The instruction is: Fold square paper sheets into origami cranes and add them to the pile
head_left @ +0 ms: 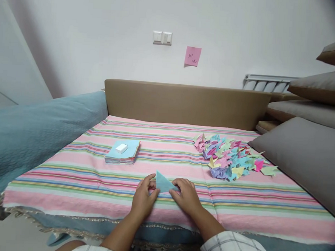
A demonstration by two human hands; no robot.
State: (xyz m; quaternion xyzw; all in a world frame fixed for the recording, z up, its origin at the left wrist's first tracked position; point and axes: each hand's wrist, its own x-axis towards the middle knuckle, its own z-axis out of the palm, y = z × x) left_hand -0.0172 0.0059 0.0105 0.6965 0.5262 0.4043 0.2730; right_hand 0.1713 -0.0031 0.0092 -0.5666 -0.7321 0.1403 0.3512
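A light blue paper (pixel 163 183), folded into a triangle, is held between my two hands above the striped cloth (pixel 165 212). My left hand (pixel 145 196) pinches its left corner between thumb and fingers. At the right corner, my right hand (pixel 186 196) grips the paper with thumb and fingertips. The tip of the triangle points up and to the left. Farther back on the left lies a stack of coloured paper (pixel 122 158) with a small white box (pixel 121 148) on top. To the right is a pile of folded paper pieces (pixel 229 157) in many colours.
Grey cushions (pixel 302 156) are stacked at the right. A blue-covered armrest (pixel 42 129) borders the left, and a brown backrest (pixel 186 104) runs along the back. On the wall are switches (pixel 162 38) and a pink note (pixel 192 56).
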